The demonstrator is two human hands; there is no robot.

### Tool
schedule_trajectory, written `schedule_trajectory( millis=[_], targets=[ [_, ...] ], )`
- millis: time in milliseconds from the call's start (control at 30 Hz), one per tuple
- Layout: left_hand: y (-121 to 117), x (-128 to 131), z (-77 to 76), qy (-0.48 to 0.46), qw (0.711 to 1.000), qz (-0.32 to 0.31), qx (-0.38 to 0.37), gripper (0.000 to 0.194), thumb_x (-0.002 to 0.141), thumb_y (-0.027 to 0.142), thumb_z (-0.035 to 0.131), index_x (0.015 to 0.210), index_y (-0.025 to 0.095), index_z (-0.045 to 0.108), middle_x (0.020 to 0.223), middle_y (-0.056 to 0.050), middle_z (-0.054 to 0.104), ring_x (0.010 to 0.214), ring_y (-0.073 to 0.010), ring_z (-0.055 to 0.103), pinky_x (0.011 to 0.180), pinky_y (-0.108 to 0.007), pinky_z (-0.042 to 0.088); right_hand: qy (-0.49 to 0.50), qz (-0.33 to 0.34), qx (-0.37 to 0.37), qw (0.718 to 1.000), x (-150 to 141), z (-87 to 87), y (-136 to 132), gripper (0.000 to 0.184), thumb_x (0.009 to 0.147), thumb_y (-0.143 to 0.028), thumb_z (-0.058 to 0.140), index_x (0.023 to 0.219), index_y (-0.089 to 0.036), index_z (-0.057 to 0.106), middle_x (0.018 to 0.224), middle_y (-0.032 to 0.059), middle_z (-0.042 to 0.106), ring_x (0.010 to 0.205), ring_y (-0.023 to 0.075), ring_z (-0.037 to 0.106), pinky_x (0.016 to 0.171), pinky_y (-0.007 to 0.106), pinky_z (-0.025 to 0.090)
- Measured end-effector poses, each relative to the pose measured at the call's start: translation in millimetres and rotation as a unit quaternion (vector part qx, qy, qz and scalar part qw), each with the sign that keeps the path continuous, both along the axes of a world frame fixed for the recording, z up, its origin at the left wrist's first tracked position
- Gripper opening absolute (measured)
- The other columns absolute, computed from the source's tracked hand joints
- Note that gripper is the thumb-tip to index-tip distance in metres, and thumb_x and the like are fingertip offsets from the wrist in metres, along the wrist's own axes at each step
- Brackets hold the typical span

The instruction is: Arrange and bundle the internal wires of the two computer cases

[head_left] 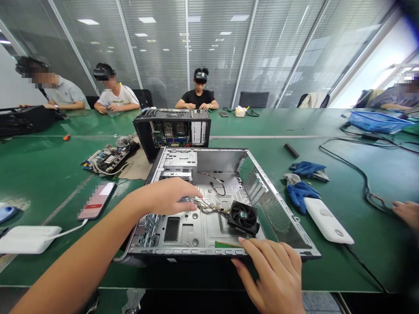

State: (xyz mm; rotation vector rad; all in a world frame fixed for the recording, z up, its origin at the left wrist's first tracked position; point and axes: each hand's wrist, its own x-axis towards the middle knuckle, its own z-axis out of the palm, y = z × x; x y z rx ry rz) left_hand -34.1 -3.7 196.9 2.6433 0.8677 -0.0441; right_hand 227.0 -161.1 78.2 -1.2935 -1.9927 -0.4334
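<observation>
An opened computer case [209,226] lies on its side in front of me. My left hand [170,194] reaches over its interior, thumb and fingers apart, beside a bundle of thin cables [209,206]. No held item shows between those fingers. At the near edge, my right hand [271,270] grips the case's rim, with fingers over the top and the thumb outside. A black cooling fan [243,216] rests inside the case, just beyond my right fingertips. Close to them is a narrow green strip [226,245], whose kind I cannot tell.
Behind stands another opened computer tower [172,131]. Left are a motherboard [109,157], a phone [97,200] and a white power bank [31,239]. Blue gloves [301,194], another white power bank [327,220] and black cables [356,168] lie right. Several people sit around; another person's hand [406,213] shows right.
</observation>
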Motion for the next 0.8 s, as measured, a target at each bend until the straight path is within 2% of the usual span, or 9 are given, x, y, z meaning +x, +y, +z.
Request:
schedule_trajectory(
  millis=[100, 200, 267, 333, 400, 500, 567, 667, 800],
  targets=[
    [-7.1, -13.1, 8.4, -0.053, 0.998, 0.041, 0.022, 0.041, 0.096, 0.044, 0.051, 0.132, 0.028, 0.062, 0.135, -0.005, 0.065, 0.122, -0.0238, 0.061, 0.103, -0.035, 0.046, 0.000, 0.000, 0.001, 1.000, 0.0, -0.8, -1.0, 0.026, 0.084, -0.024, 0.070, 0.109, -0.018, 0.066, 0.091, 0.0054, 0.073, 0.083, 0.0218, 0.063, 0.085, 0.040, 0.037],
    [-20.9, -36.2, 9.7, -0.068, 0.986, 0.141, 0.054, 0.048, 0.094, 0.052, 0.050, 0.135, 0.029, 0.061, 0.136, -0.004, 0.064, 0.124, -0.0264, 0.060, 0.107, -0.040, 0.045, -0.004, 0.000, 0.006, 1.000, 0.5, -1.6, -1.2, 0.026, 0.084, -0.025, 0.070, 0.109, -0.018, 0.066, 0.090, 0.0054, 0.073, 0.083, 0.0218, 0.063, 0.084, 0.040, 0.037],
    [-32.2, -54.1, 1.7, -0.079, 0.963, 0.240, 0.091, 0.055, 0.090, 0.059, 0.051, 0.134, 0.027, 0.062, 0.136, -0.006, 0.063, 0.126, -0.0315, 0.058, 0.108, -0.045, 0.044, -0.003, -0.002, 0.004, 1.000, 0.9, -2.1, -0.9, 0.026, 0.085, -0.026, 0.070, 0.109, -0.019, 0.066, 0.090, 0.0050, 0.073, 0.082, 0.0214, 0.063, 0.084, 0.040, 0.037],
    [-42.8, -70.3, -12.9, -0.094, 0.926, 0.348, 0.114, 0.061, 0.086, 0.062, 0.052, 0.135, 0.025, 0.061, 0.134, -0.007, 0.064, 0.123, -0.0354, 0.059, 0.105, -0.048, 0.047, -0.001, -0.001, 0.000, 1.000, 1.6, -2.5, -0.5, 0.025, 0.085, -0.026, 0.070, 0.109, -0.019, 0.066, 0.089, 0.0046, 0.073, 0.082, 0.0210, 0.063, 0.083, 0.039, 0.037],
    [-51.7, -81.8, -30.3, -0.097, 0.900, 0.418, 0.073, 0.064, 0.086, 0.062, 0.052, 0.138, 0.026, 0.058, 0.130, -0.007, 0.067, 0.113, -0.0349, 0.065, 0.096, -0.047, 0.053, 0.000, 0.002, -0.003, 1.000, 2.7, -2.8, -0.1, 0.024, 0.085, -0.026, 0.070, 0.108, -0.020, 0.066, 0.088, 0.0043, 0.073, 0.081, 0.0208, 0.063, 0.083, 0.039, 0.037],
    [-61.2, -86.6, -51.4, -0.150, 0.869, 0.472, 0.008, 0.075, 0.084, 0.064, 0.053, 0.146, 0.022, 0.048, 0.137, -0.009, 0.062, 0.099, -0.0301, 0.070, 0.081, -0.039, 0.059, 0.000, 0.005, 0.000, 1.000, 4.6, -3.4, 0.7, 0.022, 0.084, -0.026, 0.070, 0.105, -0.020, 0.066, 0.087, 0.0040, 0.073, 0.080, 0.0209, 0.063, 0.082, 0.039, 0.037],
    [-65.2, -83.0, -58.3, -0.187, 0.840, 0.509, -0.020, 0.079, 0.084, 0.064, 0.053, 0.149, 0.019, 0.043, 0.132, -0.011, 0.065, 0.081, -0.0257, 0.072, 0.067, -0.035, 0.060, -0.001, 0.005, 0.001, 1.000, 5.5, -4.0, 1.1, 0.020, 0.083, -0.026, 0.071, 0.102, -0.021, 0.066, 0.086, 0.0035, 0.073, 0.079, 0.0207, 0.063, 0.082, 0.038, 0.038],
    [-67.9, -75.6, -59.2, -0.201, 0.816, 0.538, -0.067, 0.082, 0.083, 0.059, 0.057, 0.152, 0.021, 0.036, 0.106, -0.007, 0.073, 0.051, -0.0189, 0.065, 0.050, -0.033, 0.057, -0.007, 0.003, 0.006, 1.000, 6.1, -5.1, 1.5, 0.021, 0.082, -0.028, 0.073, 0.101, -0.021, 0.066, 0.085, 0.0029, 0.073, 0.078, 0.0207, 0.064, 0.082, 0.038, 0.038],
    [-66.8, -70.4, -55.2, -0.229, 0.803, 0.543, -0.086, 0.082, 0.079, 0.055, 0.063, 0.151, 0.022, 0.040, 0.113, -0.007, 0.072, 0.051, -0.0164, 0.063, 0.049, -0.032, 0.058, -0.022, -0.007, 0.014, 1.000, 9.8, -7.8, 1.3, 0.021, 0.082, -0.029, 0.074, 0.099, -0.021, 0.066, 0.083, 0.0028, 0.073, 0.077, 0.0215, 0.064, 0.081, 0.039, 0.039]
  ],
)
